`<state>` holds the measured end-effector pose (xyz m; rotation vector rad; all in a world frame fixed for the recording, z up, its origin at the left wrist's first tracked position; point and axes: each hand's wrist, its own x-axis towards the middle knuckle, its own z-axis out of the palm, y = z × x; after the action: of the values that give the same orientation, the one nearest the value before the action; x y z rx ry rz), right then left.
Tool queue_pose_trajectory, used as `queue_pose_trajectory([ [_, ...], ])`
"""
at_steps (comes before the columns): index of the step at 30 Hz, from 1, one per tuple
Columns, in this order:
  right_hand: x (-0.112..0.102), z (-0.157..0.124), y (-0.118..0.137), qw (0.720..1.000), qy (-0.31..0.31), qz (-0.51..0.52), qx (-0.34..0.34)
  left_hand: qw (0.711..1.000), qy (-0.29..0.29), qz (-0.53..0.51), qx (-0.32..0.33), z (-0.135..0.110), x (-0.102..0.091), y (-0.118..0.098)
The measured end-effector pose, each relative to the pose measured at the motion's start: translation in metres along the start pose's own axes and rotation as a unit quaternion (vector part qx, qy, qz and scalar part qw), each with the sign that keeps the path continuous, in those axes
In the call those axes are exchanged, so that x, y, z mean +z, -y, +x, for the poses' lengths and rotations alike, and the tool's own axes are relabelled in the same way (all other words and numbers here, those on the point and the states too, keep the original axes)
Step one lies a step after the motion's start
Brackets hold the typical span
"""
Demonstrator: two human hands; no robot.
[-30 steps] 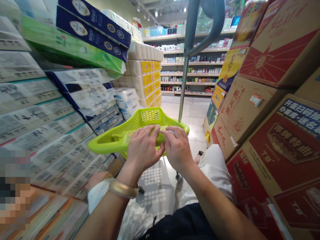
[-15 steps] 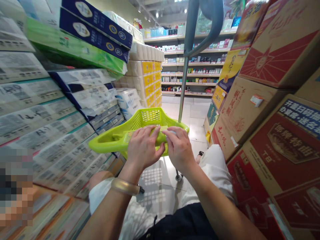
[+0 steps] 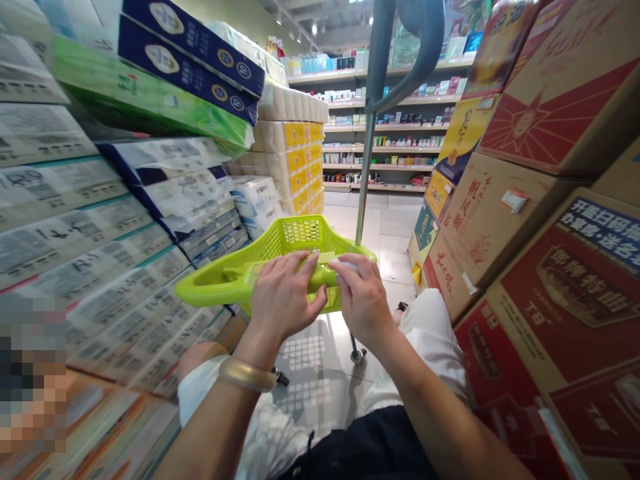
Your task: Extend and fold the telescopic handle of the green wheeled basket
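A lime-green plastic shopping basket (image 3: 235,280) on small wheels stands in the aisle in front of me. Its grey pull handle (image 3: 369,133) rises up past the top of the view. My left hand (image 3: 285,293) rests on the basket's near rim with its fingers curled over the edge. My right hand (image 3: 360,297) grips the same rim just to the right, and something small and pale shows at its fingertips. A gold bangle (image 3: 245,375) sits on my left wrist. My knees in white trousers show below.
Stacked tissue and toilet-paper packs (image 3: 125,200) wall the left side. Brown and red cardboard cartons (image 3: 540,220) are piled on the right. A tiled floor (image 3: 390,227) runs ahead to product shelves (image 3: 400,153) at the back.
The basket and handle have shifted slightly left, and both hands have moved a little with the rim. Their grip looks the same.
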<state>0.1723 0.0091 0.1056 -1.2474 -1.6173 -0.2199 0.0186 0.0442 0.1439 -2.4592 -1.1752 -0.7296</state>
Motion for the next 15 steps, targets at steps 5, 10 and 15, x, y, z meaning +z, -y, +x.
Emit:
queue_pose_trajectory([
  [5,-0.011,0.009,-0.025,0.997,-0.043,-0.002,0.061,1.0,0.005,0.01,0.0,0.0,-0.001,0.001],
  [10,-0.001,0.001,-0.004,0.998,-0.037,-0.021,0.035,1.0,-0.001,0.012,-0.001,-0.001,0.0,0.0],
  [15,0.003,-0.004,0.0,1.0,-0.014,0.003,-0.003,1.0,0.0,0.011,0.002,-0.001,0.0,0.0],
])
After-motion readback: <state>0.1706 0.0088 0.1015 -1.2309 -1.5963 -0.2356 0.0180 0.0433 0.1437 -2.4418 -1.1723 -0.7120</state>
